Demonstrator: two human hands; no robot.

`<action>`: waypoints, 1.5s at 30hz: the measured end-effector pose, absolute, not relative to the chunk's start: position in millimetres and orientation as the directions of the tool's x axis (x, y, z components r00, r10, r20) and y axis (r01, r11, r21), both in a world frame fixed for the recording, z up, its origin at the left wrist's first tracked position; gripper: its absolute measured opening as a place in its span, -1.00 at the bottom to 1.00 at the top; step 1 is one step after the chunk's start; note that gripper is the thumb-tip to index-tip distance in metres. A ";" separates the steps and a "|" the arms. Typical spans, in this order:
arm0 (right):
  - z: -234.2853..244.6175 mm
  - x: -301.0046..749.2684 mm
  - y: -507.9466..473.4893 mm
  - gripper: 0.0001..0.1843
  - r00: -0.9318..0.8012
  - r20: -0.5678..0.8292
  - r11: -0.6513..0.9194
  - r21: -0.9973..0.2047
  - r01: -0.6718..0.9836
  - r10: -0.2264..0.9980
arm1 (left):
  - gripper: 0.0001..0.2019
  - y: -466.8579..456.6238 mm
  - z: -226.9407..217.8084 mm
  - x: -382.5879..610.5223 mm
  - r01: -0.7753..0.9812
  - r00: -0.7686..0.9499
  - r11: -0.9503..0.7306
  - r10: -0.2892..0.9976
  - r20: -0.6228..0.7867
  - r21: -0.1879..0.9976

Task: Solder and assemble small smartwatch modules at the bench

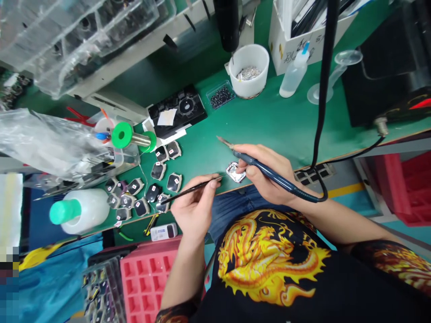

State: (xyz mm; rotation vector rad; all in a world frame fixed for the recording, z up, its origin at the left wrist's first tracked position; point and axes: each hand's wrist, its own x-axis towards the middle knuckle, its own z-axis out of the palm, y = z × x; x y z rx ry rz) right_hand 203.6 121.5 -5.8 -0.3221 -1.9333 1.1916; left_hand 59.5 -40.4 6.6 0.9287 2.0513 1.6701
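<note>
My right hand (269,172) is closed around a dark blue soldering iron (269,172), whose bare tip points up and left over the green bench. Beneath its fingers lies a small opened watch case (234,172) with a pale inside, near the bench's front edge; my fingers cover part of it. Pinched in my left hand (197,204) are black tweezers (191,189), their points just left of the watch case. Several dark-faced smartwatch bodies (174,182) lie to the left of my left hand.
A solder spool (134,138) with green ends stands at left beside a white bottle (89,211). Farther back are a white cup (251,72) of small metal parts, a tray of black screws (220,96) and a squeeze bottle (294,74). The iron's black cable (322,89) hangs at right.
</note>
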 end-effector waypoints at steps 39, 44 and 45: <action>-5.6 210.2 123.2 -0.70 -0.526 0.627 0.587 -0.764 -0.269 0.575 | -0.88 -22.9 0.0 71.0 0.429 -0.696 0.175 0.689 0.201 0.886; -12.5 212.1 122.7 -0.83 -0.454 0.676 0.562 -0.736 -0.377 0.581 | -0.86 -22.8 -0.6 69.9 0.465 -0.682 0.190 0.700 0.213 0.865; -13.7 211.6 122.6 -0.83 -0.443 0.688 0.569 -0.725 -0.387 0.575 | -0.86 -22.9 -0.6 69.9 0.463 -0.683 0.190 0.699 0.213 0.866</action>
